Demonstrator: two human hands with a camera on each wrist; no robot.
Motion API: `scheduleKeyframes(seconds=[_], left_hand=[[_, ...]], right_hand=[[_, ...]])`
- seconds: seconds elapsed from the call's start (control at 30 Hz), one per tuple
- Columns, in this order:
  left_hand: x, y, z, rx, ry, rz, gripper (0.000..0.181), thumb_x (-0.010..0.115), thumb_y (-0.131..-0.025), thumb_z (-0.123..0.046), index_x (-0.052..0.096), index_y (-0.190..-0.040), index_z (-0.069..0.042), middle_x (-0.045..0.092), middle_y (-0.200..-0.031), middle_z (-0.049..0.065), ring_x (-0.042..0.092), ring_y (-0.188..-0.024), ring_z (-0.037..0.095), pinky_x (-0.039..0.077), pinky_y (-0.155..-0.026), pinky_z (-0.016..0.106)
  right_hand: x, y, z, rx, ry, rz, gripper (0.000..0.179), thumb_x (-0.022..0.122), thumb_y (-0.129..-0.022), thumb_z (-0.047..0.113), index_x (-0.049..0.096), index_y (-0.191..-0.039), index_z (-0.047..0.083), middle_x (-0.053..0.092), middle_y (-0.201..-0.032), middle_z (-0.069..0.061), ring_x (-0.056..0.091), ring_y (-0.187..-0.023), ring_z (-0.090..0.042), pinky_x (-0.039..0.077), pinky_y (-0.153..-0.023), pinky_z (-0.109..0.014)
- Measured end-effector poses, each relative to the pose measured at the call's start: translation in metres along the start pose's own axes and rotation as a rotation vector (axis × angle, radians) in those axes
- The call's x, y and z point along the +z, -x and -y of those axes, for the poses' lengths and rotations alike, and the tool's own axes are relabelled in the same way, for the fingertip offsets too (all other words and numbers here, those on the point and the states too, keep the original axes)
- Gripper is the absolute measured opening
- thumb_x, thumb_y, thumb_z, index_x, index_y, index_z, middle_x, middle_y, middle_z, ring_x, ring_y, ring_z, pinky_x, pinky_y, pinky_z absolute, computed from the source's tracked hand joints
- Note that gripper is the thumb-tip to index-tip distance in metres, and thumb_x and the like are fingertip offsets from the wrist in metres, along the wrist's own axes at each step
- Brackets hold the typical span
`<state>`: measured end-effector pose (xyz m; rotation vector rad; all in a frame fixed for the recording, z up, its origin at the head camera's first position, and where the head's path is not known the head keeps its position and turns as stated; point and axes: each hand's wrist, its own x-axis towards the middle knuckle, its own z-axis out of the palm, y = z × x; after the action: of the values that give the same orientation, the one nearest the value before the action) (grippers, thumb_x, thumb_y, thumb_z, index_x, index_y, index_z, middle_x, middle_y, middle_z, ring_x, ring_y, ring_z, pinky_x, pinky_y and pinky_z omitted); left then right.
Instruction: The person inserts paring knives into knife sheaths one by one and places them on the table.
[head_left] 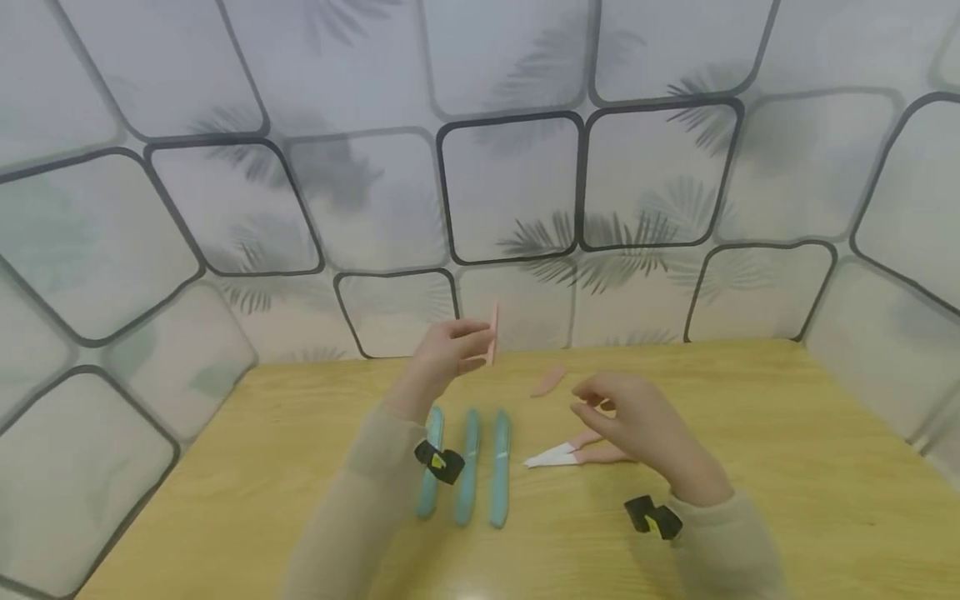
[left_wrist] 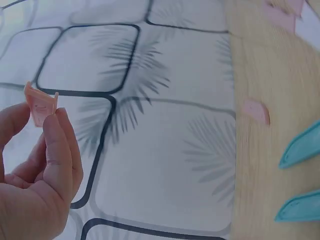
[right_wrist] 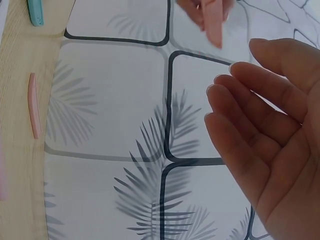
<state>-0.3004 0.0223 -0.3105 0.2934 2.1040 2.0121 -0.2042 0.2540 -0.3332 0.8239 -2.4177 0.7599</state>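
Sleeves point(head_left: 367, 492) of pale cream cloth cover both your forearms, nearest you, and a small black device with a yellow mark point(head_left: 450, 468) sits at the wrist behind your left hand point(head_left: 447, 350), its twin point(head_left: 667, 522) behind your right hand point(head_left: 630, 408). Beyond them on the light wooden table point(head_left: 810, 467), three long, slim teal pieces point(head_left: 467, 475), plastic by the look of them, lie side by side on the near side of your left hand; the leftmost is partly covered by the device there. Between those and your right hand lies a white-and-pink, two-armed tool point(head_left: 555, 456), its pointed white end toward the teal, its spread pink arms running in beneath that hand. Your right hand hangs above with fingers gently bent, holding nothing. Your two hands are well apart, and beyond and between them a flat, curved pink piece point(head_left: 549, 381) rests on the wood. Your left hand pinches a thin pink plastic-looking plate point(left_wrist: 41, 107) between thumb and fingertips (the head view shows it nearly edge-on), upright and raised off the table. Behind both hands rises a pale wall covering point(head_left: 510, 192) printed with dark rounded outlines and grey fronds.
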Motion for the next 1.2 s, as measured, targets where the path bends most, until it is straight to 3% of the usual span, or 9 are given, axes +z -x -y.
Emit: scheduleKeyframes(seconds=[0.2,0.43,0.63,0.9,1.07,1.2], left_hand=[[-0.010,0.038,0.006,-0.026,0.251,0.006,0.031,0.052,-0.089,-0.006,0.048,-0.117,0.007,0.055,-0.111,0.016,0.056,-0.094,0.020,0.047,-0.083,0.029],[-0.010,0.059,0.022,0.007,0.360,0.044,0.035,0.050,-0.089,-0.002,0.043,-0.121,0.010,0.056,-0.106,0.012,0.056,-0.095,0.019,0.047,-0.083,0.027],[-0.014,0.069,0.030,0.045,0.387,0.059,0.035,0.048,-0.088,0.001,0.041,-0.121,0.012,0.058,-0.099,0.008,0.057,-0.092,0.017,0.046,-0.085,0.029],[-0.017,0.074,0.033,0.024,0.541,-0.009,0.034,0.044,-0.090,0.003,0.037,-0.122,0.015,0.057,-0.101,0.014,0.058,-0.095,0.021,0.044,-0.087,0.027],[-0.021,0.074,0.036,0.001,0.585,-0.036,0.033,0.042,-0.091,0.004,0.038,-0.121,0.015,0.049,-0.113,0.028,0.059,-0.092,0.020,0.044,-0.086,0.024],[-0.024,0.074,0.036,-0.008,0.576,-0.047,0.033,0.042,-0.090,0.005,0.038,-0.121,0.016,0.042,-0.119,0.033,0.059,-0.093,0.021,0.044,-0.085,0.023]], right_hand=[[0.003,0.000,0.001,-0.007,0.019,-0.002,0.010,0.068,-0.075,0.003,0.064,-0.084,0.003,0.063,-0.079,-0.003,0.058,-0.069,-0.012,0.052,-0.062,-0.031],[0.005,0.000,0.002,0.006,0.036,0.022,0.009,0.068,-0.075,0.004,0.064,-0.083,0.003,0.063,-0.079,-0.002,0.058,-0.069,-0.012,0.052,-0.061,-0.030],[0.007,-0.002,0.006,0.009,0.040,0.045,0.009,0.068,-0.075,0.003,0.065,-0.083,0.003,0.064,-0.080,-0.004,0.058,-0.069,-0.013,0.052,-0.061,-0.030],[0.011,-0.003,0.006,0.029,0.037,0.081,0.010,0.068,-0.076,0.004,0.065,-0.085,0.003,0.064,-0.082,-0.004,0.058,-0.070,-0.013,0.052,-0.063,-0.031],[0.013,-0.004,0.005,0.037,0.065,0.087,0.011,0.068,-0.075,0.005,0.065,-0.086,0.002,0.063,-0.082,-0.004,0.058,-0.070,-0.014,0.052,-0.062,-0.032],[0.012,-0.004,0.004,0.043,0.064,0.099,0.011,0.068,-0.076,0.006,0.065,-0.087,0.003,0.064,-0.082,-0.004,0.058,-0.071,-0.015,0.052,-0.062,-0.033]])
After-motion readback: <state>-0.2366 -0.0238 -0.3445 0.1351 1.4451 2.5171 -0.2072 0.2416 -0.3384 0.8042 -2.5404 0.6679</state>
